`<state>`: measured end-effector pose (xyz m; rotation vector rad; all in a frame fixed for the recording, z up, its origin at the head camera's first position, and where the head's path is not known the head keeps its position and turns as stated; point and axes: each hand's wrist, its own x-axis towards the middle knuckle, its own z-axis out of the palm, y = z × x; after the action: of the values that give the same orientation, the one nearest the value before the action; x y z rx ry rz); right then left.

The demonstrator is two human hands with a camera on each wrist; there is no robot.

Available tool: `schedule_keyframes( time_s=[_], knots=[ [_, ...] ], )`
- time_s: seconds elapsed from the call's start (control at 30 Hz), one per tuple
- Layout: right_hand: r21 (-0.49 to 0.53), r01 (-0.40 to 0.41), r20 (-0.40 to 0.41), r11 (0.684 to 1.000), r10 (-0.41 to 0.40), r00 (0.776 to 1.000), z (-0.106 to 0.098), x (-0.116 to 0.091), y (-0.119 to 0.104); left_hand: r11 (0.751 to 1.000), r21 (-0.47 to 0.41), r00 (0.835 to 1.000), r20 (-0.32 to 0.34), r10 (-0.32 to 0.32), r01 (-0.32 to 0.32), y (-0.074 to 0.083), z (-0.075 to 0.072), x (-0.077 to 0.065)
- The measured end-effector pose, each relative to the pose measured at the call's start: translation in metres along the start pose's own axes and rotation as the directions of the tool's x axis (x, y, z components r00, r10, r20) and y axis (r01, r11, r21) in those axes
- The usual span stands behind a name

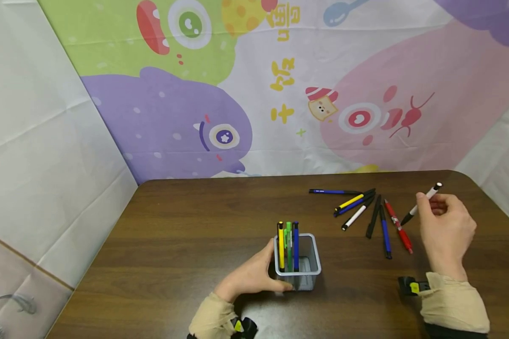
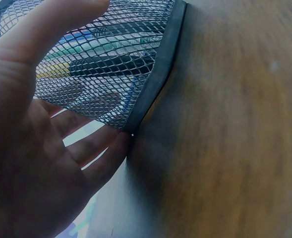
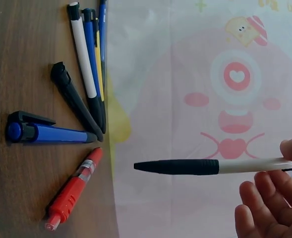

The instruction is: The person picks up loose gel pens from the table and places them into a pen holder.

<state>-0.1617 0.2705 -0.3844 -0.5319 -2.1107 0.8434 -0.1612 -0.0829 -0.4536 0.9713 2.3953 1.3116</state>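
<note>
A grey mesh pen holder stands on the table, with yellow, green and blue pens upright inside it. My left hand grips it from the left; in the left wrist view the thumb and fingers wrap the mesh close to its base. Over the right part of the table, my right hand pinches a white pen by its barrel. Its black grip and tip point down and left, past the red pen lying below. The right wrist view shows the held pen's black tip touching nothing.
Several loose pens lie right of the holder toward the back: a blue pen, a black pen, a white pen and a yellow pen. Behind the table edge hangs a cartoon-printed cloth.
</note>
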Motion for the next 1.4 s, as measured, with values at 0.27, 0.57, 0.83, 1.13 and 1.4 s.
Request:
schedule_keyframes(
  time_s=[0.27, 0.57, 0.83, 1.13, 1.4],
  knots=[
    [0.017, 0.012, -0.032, 1.0, -0.012, 0.999, 0.002, 0.0, 0.0, 1.0, 0.0, 1.0, 0.002, 0.002, -0.002, 0.001, 0.0, 0.0],
    [0.022, 0.002, 0.007, 1.0, -0.002, 1.0, 0.001, -0.004, -0.011, 1.0, -0.011, 1.0, 0.002, 0.01, -0.01, 0.001, 0.0, 0.001],
    [0.036, 0.022, 0.054, 0.999, -0.024, 0.998, 0.002, -0.01, -0.022, 1.0, -0.009, 1.0, 0.003, 0.001, -0.001, 0.002, -0.001, 0.0],
    [0.074, 0.036, 0.11, 0.997, -0.044, 0.993, 0.0, -0.014, -0.033, 1.0, -0.027, 1.0, 0.011, -0.012, 0.012, 0.002, -0.001, 0.001],
    [0.09, 0.093, 0.135, 0.992, -0.104, 0.985, -0.001, -0.021, -0.045, 1.0, -0.017, 1.0, 0.014, -0.02, 0.02, 0.004, -0.001, 0.001]
  ],
)
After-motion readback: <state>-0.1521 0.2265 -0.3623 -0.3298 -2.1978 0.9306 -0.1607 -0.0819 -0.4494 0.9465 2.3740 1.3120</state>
